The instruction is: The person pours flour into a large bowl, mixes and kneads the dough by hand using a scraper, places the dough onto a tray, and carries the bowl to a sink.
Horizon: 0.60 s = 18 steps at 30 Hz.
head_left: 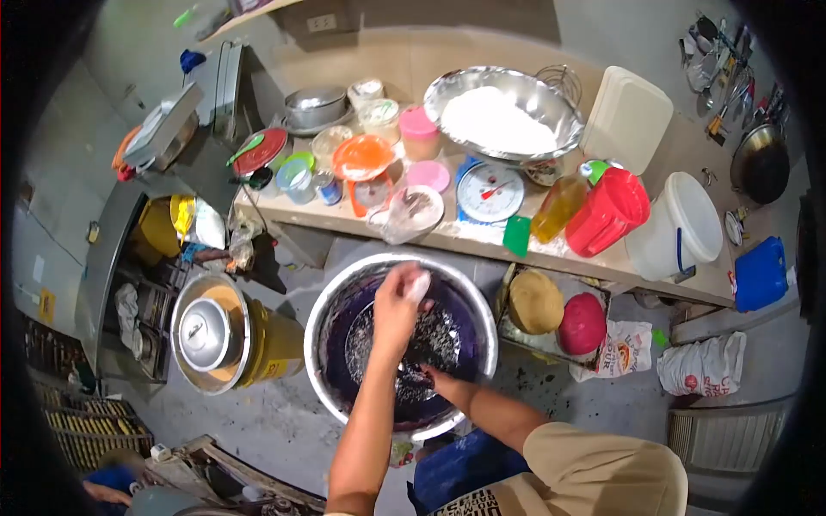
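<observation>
A large metal basin (317,344) stands on the floor in front of me, its inside coated dark purple. Dark mixture with white powder or flakes (439,340) lies in it. Over the basin's far half, my left hand (396,305) is closed around a small whitish object (419,286); its exact kind is unclear. My right hand (423,378) reaches low into the basin, at the dark mixture. Its fingers are darkened and hard to separate from the mix, so its grip is hidden.
Beyond the basin runs a counter (551,254) with a bowl of white powder (495,120), a dial scale (490,193), a red pitcher (607,212) and a white bucket (675,228). A yellow bucket (274,344) stands left; a tray with tan dough (535,301) and pink dough (582,323) sits right.
</observation>
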Tool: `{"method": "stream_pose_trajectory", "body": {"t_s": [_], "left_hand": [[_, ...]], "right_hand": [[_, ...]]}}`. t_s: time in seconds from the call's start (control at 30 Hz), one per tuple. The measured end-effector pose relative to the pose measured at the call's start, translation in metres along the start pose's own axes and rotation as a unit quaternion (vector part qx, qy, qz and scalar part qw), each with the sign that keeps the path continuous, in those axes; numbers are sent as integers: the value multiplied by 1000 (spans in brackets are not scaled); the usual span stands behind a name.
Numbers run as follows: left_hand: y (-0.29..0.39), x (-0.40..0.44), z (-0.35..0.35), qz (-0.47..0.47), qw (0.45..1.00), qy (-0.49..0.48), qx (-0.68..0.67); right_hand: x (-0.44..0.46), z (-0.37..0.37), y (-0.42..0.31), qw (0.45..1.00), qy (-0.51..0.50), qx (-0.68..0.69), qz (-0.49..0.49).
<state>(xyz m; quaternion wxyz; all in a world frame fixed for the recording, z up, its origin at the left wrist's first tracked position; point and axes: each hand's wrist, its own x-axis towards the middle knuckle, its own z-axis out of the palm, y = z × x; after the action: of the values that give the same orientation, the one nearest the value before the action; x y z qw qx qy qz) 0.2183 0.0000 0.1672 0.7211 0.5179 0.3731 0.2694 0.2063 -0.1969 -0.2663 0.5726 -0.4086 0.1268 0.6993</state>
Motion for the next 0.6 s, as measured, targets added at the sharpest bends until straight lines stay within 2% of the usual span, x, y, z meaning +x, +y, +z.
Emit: {"method": "stream_pose_trajectory", "body": {"t_s": [0.07,0.13,0.2,0.23,0.27,0.33,0.4,0.47,0.53,0.57,0.6], "left_hand": [[49,63,56,17,997,-37,-68],[87,109,111,-5,988,-64,-143],[112,143,150,4,994,-20,-103],[124,159,167,-20,994,29,-106],[120,183,177,-24,992,19,-122],[110,219,191,-35,987,-1,-157],[107,235,206,-21,984,70,-163],[118,239,206,-24,982,103,-155],[124,236,190,-34,979,93,-179],[134,213,188,-30,974,112,-195],[124,209,169,2,976,86,-199]], "right_hand": [[24,36,-32,999,-28,-41,6],[40,52,-59,996,-51,-72,14],[51,64,-82,992,-77,-96,19],[56,70,-92,990,-89,-106,18],[56,71,-102,988,-99,-115,19],[57,71,-121,985,-111,-130,18],[54,69,-136,982,-117,-148,16],[51,68,-151,978,-122,-170,10],[47,68,-156,973,-125,-192,7],[45,65,-161,971,-125,-202,4],[42,62,-165,969,-123,-214,0]]}}
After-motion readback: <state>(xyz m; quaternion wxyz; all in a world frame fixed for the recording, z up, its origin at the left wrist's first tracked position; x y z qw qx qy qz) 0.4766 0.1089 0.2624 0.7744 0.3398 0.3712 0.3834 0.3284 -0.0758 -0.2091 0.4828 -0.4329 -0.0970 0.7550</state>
